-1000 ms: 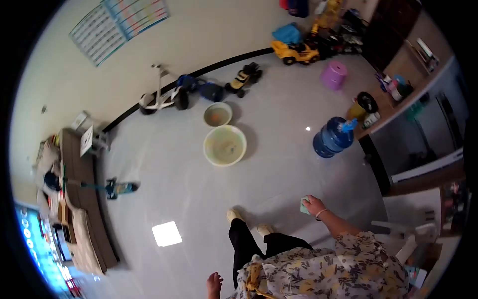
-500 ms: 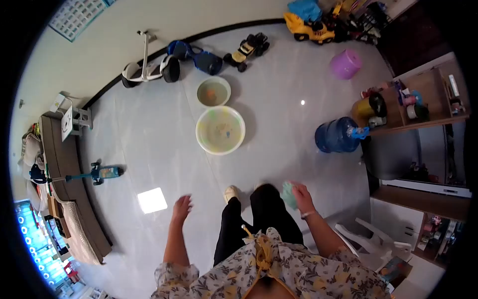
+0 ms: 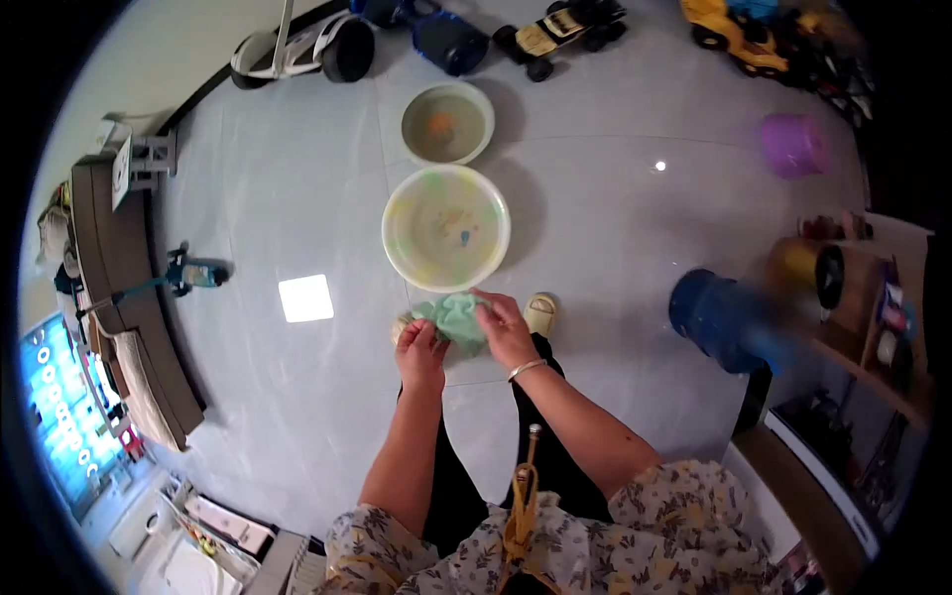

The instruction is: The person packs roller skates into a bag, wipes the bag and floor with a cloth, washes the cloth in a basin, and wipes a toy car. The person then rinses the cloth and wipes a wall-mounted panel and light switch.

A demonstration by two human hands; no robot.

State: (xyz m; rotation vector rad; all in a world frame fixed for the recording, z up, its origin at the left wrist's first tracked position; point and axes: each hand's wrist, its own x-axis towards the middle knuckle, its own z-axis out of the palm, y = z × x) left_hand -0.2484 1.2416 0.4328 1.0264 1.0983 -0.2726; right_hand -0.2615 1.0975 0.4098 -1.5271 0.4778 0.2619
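Observation:
A crumpled light green cloth (image 3: 456, 315) is stretched between my two hands, above the floor and in front of my feet. My left hand (image 3: 422, 357) pinches its left edge between fingertips and thumb. On the other side, my right hand (image 3: 508, 332) grips the cloth's right part, fingers closed on it. Just beyond the cloth stands a large pale basin (image 3: 416, 228) with a yellow-green pattern and a small blue mark inside. Behind that is a smaller basin (image 3: 421, 124), which seems to hold water and something orange.
Along the far wall stand a white self-balancing scooter (image 3: 349, 50), a blue hoverboard (image 3: 448, 42) and a toy car (image 3: 555, 32). To the right are a purple bucket (image 3: 793, 146) and a blurred blue water jug (image 3: 709, 312) beside a shelf. A child's scooter (image 3: 201, 274) is at left.
Both hands have come together in front of me. The cloth, held only by my right hand before, is now gripped by both. My view has moved closer to the basins.

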